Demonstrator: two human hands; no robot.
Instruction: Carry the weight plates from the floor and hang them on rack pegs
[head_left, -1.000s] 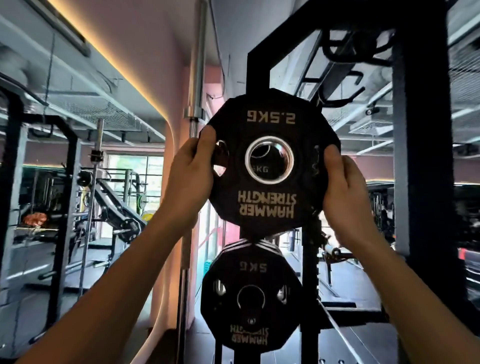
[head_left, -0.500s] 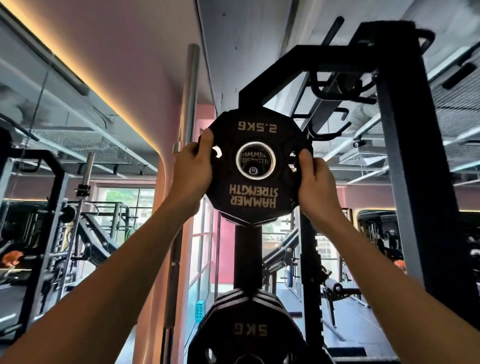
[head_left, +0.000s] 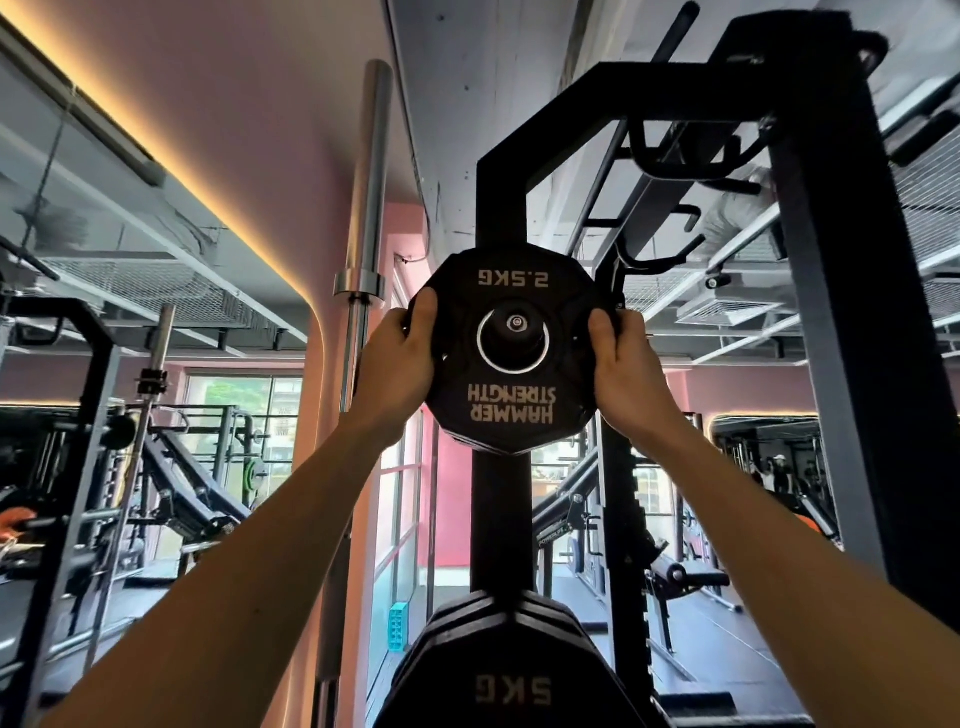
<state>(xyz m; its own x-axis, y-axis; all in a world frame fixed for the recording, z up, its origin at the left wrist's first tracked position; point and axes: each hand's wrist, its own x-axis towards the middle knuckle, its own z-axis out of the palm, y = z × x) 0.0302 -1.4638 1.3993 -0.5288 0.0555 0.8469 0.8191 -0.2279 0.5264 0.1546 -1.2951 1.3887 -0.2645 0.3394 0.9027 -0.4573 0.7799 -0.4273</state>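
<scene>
Hanging step: left hand (head_left: 397, 358) and right hand (head_left: 621, 361) grip 2.5 kg plate (head_left: 511, 410) edges; peg (head_left: 516, 323) between fingers, through bore. Next: push flush, release.

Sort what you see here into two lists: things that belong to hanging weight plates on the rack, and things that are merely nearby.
Part of the job:
- 2.5 kg plate, peg end showing through its centre hole
- left hand and right hand, gripping its edges
- rack upright
- 5 kg plates below

Merely nearby:
- upright chrome barbell
- teal block on the floor
- other gym machines
</scene>
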